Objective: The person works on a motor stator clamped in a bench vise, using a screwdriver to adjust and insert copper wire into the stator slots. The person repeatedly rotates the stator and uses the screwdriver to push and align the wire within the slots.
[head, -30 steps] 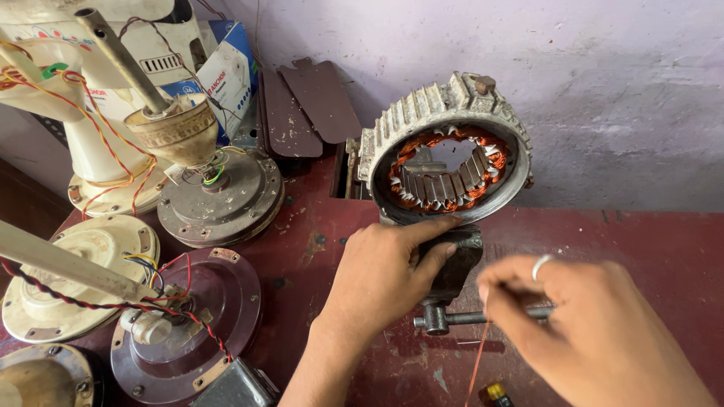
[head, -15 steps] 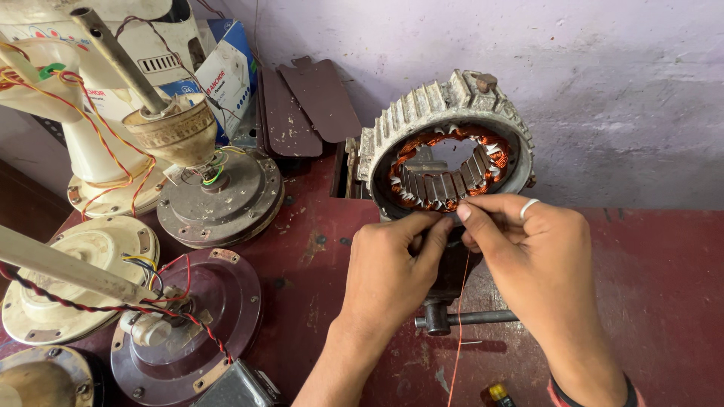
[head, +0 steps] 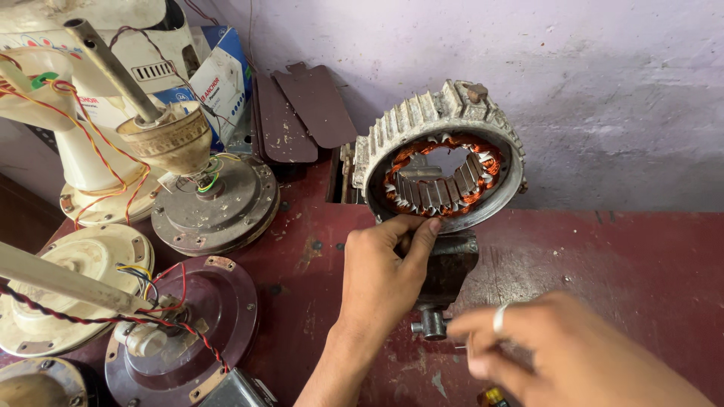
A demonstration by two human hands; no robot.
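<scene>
A: Stator housing (head: 441, 158): finned grey ring, copper windings and steel teeth inside, standing on edge in a small bench vise (head: 445, 267) at the back of the red counter (head: 626, 264), just off the wall.

B: Hands?

A: Left hand (head: 381, 275) is at the lower rim of the housing, thumb and forefinger pinched narrow at the edge, right above the vise. Can't tell if there's a wire in that pinch. Right hand (head: 558, 354) is low, near the vise handle (head: 431, 325); it's blurred, fingers loosely curled, ring on one. Can't tell whether it holds anything.

B: Risks?

A: My read: the housing is tall over a small vise, so a hard push at the rim could tip or twist it in the clamp. Fingertips sit next to sharp lamination edges and thin copper; a slip could nick insulation or skin. Can't see how tight the clamp is.

B: Around it?

A: Left side is crowded: ceiling fan motors (head: 215, 203) with down rods, loose red, yellow and black leads, a maroon motor cover (head: 185, 324), and cream ones. Brown fan blades (head: 305, 113) lean at the back beside a blue and white carton (head: 219, 83).

B: Surface and room?

A: Counter paint is chipped and dusty, with exposed bolt heads. Wall (head: 603, 90) is pale lilac plaster, scuffed and stained.
</scene>
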